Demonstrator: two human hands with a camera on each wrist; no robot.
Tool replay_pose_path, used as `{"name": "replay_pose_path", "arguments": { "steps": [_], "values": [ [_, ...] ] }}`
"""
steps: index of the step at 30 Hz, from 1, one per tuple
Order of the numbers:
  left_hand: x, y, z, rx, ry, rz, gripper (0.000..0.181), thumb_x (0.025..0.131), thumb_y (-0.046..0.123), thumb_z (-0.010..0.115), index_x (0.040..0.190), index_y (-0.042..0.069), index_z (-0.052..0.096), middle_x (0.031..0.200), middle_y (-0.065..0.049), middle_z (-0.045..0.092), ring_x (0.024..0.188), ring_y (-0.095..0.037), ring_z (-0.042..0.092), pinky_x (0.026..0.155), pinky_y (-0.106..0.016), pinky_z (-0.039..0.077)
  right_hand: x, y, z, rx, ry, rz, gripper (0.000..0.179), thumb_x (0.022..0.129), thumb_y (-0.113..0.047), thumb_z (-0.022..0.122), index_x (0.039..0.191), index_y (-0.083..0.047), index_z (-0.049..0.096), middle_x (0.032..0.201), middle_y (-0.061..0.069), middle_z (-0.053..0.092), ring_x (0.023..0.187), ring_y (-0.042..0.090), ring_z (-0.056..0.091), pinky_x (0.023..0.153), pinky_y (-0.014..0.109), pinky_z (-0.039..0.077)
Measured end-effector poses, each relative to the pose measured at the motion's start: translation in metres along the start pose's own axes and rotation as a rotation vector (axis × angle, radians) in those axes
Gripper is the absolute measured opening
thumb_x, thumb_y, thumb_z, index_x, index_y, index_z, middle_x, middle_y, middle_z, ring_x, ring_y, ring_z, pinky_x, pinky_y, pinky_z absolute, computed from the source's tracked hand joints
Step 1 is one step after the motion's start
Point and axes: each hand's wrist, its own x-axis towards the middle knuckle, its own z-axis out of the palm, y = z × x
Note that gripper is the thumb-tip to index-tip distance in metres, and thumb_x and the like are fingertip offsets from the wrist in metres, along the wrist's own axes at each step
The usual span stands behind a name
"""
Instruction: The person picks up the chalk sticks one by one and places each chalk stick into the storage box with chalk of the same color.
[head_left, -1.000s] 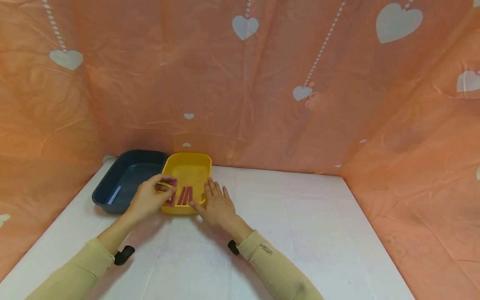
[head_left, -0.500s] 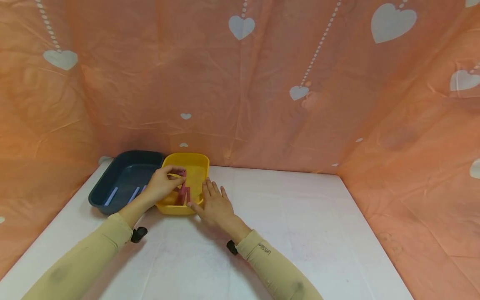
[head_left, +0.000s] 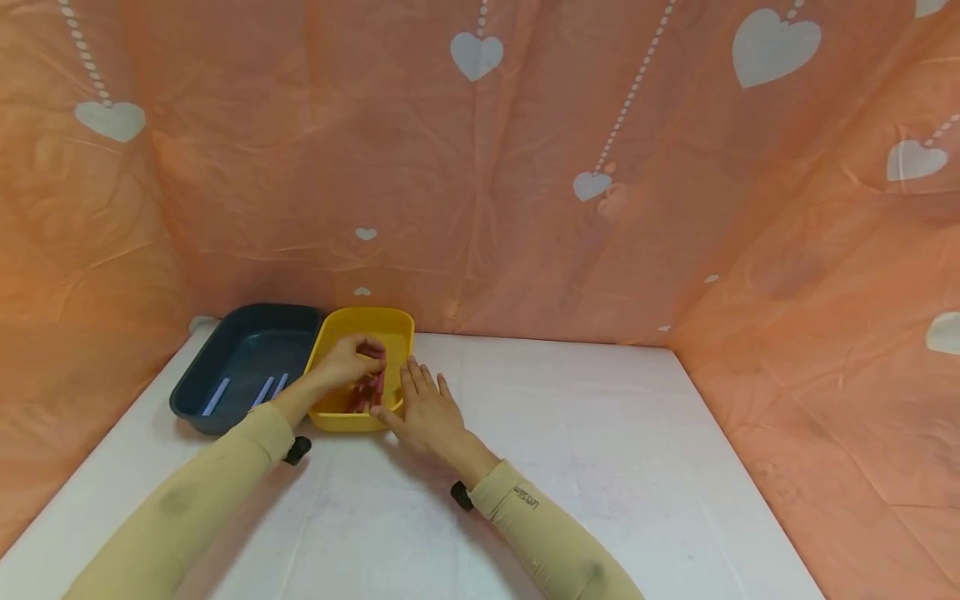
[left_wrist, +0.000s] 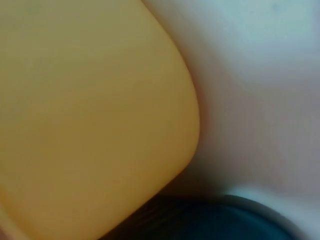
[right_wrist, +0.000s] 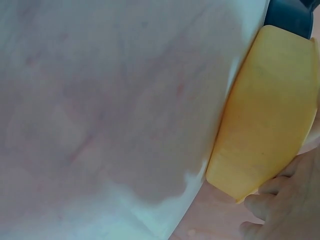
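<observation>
My left hand (head_left: 341,364) reaches into the yellow tray (head_left: 360,423), its thumb and fingers pinching a thin red stick (head_left: 380,385) near the tray's right side. More red sticks (head_left: 358,398) lie below it, partly covered by the hand. My right hand (head_left: 431,414) rests against the tray's right front corner, fingers straight along the right side and thumb at the front rim. In the right wrist view the fingers of the right hand (right_wrist: 290,195) sit along the yellow tray's edge (right_wrist: 260,115). Only the tray's wall (left_wrist: 100,110) fills most of the left wrist view; the held stick is hidden there.
A dark blue tray (head_left: 183,398) stands directly left of the yellow one, with 3 lavender sticks (head_left: 216,397) visible inside. Both trays stand on a white-covered table (head_left: 585,467), near the orange curtain (head_left: 420,208) with white hearts behind.
My left hand has moved right across the yellow tray with a red stick, uncovering more lavender sticks in the dark tray. The right hand stays at the tray's corner; the head view shifts slightly.
</observation>
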Motion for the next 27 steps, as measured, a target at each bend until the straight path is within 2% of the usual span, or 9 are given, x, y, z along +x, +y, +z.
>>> {"name": "replay_pose_path", "arguments": {
  "steps": [5,7,12,21,27],
  "values": [
    [0.004,-0.004,0.005,0.029,-0.043,-0.002,0.036,0.101,0.009,0.065,0.131,-0.007,0.055,0.123,-0.026,0.063,0.083,-0.024,0.066,0.076,-0.032,0.06,0.001,-0.001,0.001,0.009,-0.009,0.011,0.09,0.103,-0.07,0.036,0.165,-0.005,0.022,0.173,0.011,0.016,0.157,0.026,0.023,0.127,0.047,0.017],
    [0.005,-0.006,0.007,0.043,-0.046,0.021,0.035,0.1,0.008,0.066,0.129,-0.008,0.055,0.119,-0.026,0.064,0.081,-0.024,0.066,0.074,-0.033,0.06,0.001,-0.001,0.002,0.008,-0.007,0.014,0.091,0.103,-0.07,0.036,0.165,-0.005,0.021,0.173,0.01,0.016,0.157,0.026,0.023,0.127,0.047,0.017],
    [0.005,-0.01,0.012,0.13,-0.008,0.087,0.029,0.097,0.006,0.069,0.12,-0.008,0.059,0.111,-0.024,0.067,0.085,-0.025,0.067,0.08,-0.034,0.058,0.001,-0.001,0.003,0.004,-0.006,0.009,0.091,0.103,-0.071,0.034,0.165,-0.005,0.021,0.173,0.01,0.016,0.157,0.026,0.023,0.127,0.048,0.017],
    [0.01,-0.012,0.012,0.21,-0.008,0.113,0.026,0.099,0.007,0.069,0.12,-0.006,0.062,0.11,-0.021,0.068,0.08,-0.022,0.065,0.075,-0.031,0.057,0.002,-0.001,0.003,-0.001,-0.002,0.013,0.091,0.104,-0.07,0.033,0.165,-0.005,0.02,0.173,0.01,0.016,0.157,0.026,0.024,0.127,0.048,0.017],
    [0.012,-0.014,0.013,0.259,-0.026,0.107,0.027,0.1,0.009,0.068,0.121,-0.008,0.064,0.106,-0.018,0.069,0.084,-0.023,0.065,0.084,-0.038,0.057,-0.001,-0.001,0.001,-0.005,-0.007,0.014,0.09,0.104,-0.07,0.033,0.165,-0.005,0.021,0.173,0.01,0.016,0.157,0.025,0.024,0.126,0.048,0.018]
  ]
}}
